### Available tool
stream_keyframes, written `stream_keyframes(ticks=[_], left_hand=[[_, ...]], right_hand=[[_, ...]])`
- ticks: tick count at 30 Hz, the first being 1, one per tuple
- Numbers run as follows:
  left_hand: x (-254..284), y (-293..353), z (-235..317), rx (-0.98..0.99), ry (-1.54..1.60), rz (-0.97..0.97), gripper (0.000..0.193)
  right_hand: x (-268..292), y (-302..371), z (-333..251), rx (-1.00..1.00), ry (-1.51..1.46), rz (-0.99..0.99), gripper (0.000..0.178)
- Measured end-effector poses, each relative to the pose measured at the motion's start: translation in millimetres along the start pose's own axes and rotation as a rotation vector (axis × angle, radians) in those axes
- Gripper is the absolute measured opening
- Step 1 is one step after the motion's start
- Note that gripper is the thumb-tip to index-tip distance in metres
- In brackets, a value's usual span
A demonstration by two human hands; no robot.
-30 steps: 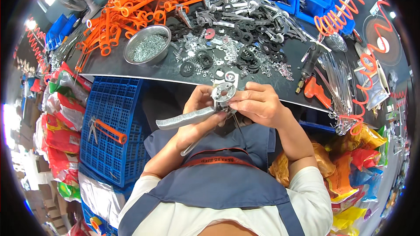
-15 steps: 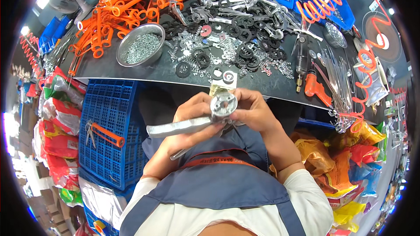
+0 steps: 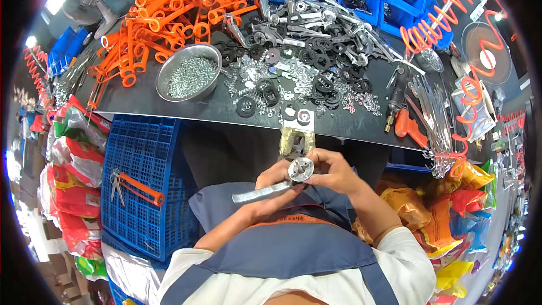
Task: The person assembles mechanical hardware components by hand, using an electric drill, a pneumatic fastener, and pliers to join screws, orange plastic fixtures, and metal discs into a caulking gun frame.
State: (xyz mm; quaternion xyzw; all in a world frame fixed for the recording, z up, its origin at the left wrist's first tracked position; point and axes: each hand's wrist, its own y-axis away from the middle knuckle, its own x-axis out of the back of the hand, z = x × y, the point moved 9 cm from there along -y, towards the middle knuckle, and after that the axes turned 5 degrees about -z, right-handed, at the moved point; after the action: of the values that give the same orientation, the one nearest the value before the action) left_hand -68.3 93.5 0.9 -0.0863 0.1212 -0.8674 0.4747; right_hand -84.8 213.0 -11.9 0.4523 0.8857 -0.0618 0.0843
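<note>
A silver metal handle with a round, hollowed head (image 3: 259, 194) is held just in front of the bench edge. Its flat shaft points left, and the head faces up. My left hand (image 3: 272, 181) is closed around it where shaft and head meet, with some fingers hidden beneath. At the head's right side, the fingers and thumb of my right hand (image 3: 336, 175) are pinched against the rim. Just beyond my hands, a small metal fixture (image 3: 287, 142) juts from the bench edge. Above it a light plate carries a black ring with a pale centre (image 3: 305, 117).
On the dark bench (image 3: 186, 108) stands a steel bowl (image 3: 192, 73) of small metal parts. Behind lie orange handles (image 3: 169, 14), silver levers and black rings (image 3: 322, 62). A power screwdriver (image 3: 400, 87) and coiled red hose (image 3: 432, 31) are right; a blue crate (image 3: 144, 164) is left.
In the picture, my hands and the silver handle have shifted down and right, with the fixture now more exposed. The bench has also shifted slightly, downward. Both hands keep their hold.
</note>
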Motion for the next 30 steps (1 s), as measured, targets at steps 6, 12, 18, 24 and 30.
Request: stream_keyframes(ticks=[6, 12, 18, 24, 30], left_hand=[[-7.6, -4.7, 36.4, -0.130, -0.106, 0.080, 0.012], [-16.9, -1.8, 37.4, -0.109, -0.076, 0.024, 0.011], [-8.7, 5.9, 20.5, -0.059, 0.042, 0.114, 0.008], [-21.2, -7.9, 35.2, -0.138, -0.113, 0.036, 0.011], [-23.8, -11.1, 30.6, -0.116, -0.131, 0.079, 0.014]], right_hand=[[98.9, -97.1, -58.3, 0.064, 0.484, 0.398, 0.017], [155.5, -155.8, -38.1, -0.184, 1.433, 0.458, 0.022], [209.3, -112.4, -43.6, -0.036, 0.740, 0.665, 0.014], [250.1, -73.7, -34.4, 0.060, 0.318, 0.734, 0.013], [264.3, -47.4, -61.4, -0.043, 0.918, 0.953, 0.019]])
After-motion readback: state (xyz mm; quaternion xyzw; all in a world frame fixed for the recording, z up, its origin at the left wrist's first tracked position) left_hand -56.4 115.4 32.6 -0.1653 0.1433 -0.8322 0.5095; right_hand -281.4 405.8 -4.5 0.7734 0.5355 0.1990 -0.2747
